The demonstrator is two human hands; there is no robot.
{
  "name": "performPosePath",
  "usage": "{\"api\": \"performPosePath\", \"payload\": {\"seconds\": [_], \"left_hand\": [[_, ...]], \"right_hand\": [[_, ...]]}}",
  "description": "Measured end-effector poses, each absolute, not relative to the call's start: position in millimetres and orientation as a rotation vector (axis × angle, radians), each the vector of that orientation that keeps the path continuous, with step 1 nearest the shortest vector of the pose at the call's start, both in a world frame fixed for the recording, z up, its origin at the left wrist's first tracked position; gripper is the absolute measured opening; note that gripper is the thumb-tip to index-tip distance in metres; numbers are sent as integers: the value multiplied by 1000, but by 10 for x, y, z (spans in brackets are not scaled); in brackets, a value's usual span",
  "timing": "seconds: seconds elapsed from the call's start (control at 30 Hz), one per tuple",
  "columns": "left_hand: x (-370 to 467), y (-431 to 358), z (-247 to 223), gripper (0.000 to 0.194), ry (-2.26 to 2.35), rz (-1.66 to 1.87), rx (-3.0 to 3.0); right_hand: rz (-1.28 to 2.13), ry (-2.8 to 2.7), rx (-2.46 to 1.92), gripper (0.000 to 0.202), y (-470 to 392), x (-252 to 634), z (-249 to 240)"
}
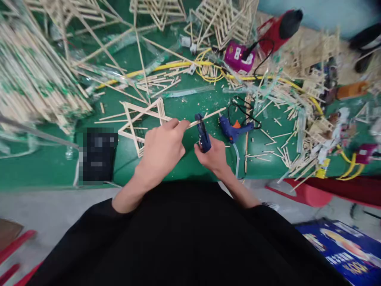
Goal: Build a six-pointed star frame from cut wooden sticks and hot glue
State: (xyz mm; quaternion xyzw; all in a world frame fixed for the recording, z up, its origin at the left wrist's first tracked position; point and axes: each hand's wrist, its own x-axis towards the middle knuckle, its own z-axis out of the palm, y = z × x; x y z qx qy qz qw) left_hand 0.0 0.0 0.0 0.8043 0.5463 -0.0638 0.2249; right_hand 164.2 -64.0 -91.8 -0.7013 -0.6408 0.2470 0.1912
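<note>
Pinched in my left hand (163,149) is a thin wooden stick (216,113) that slants up to the right. My right hand (212,155) grips a dark blue cutting tool (203,135), whose jaws are at the stick, right of my left fingertips. Whether the jaws are closed on it I cannot tell. A star-shaped frame of sticks (131,123) lies on the green table just left of my left hand, which hides part of it. To the right of the tool rests a blue glue gun (233,130) with an orange trigger.
A large pile of sticks (38,75) covers the left side, above a dark blurred box (99,155). Finished-looking frames (160,12) lie at the back. A purple power block (239,58), yellow cable (166,66) and a red tool (278,29) are behind. Cut sticks (300,163) litter the right.
</note>
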Motion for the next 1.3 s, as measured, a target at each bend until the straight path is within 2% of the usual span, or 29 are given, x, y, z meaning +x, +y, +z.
{"api": "performPosePath", "payload": {"seconds": [0.23,0.73,1.03,1.3], "left_hand": [[16,103,-28,45,1479,-244,2244],[87,434,-166,43,1425,-365,2222],[-101,572,-240,30,1255,-224,2096],[-212,664,-311,28,1185,-156,1954]], "right_hand": [[714,-1756,-2055,26,-632,1647,-976],[868,-1746,-2281,23,-449,1642,-994],[960,-1800,-2328,24,-384,1640,-928],[1002,-1805,-2308,24,-345,1636,-897]]}}
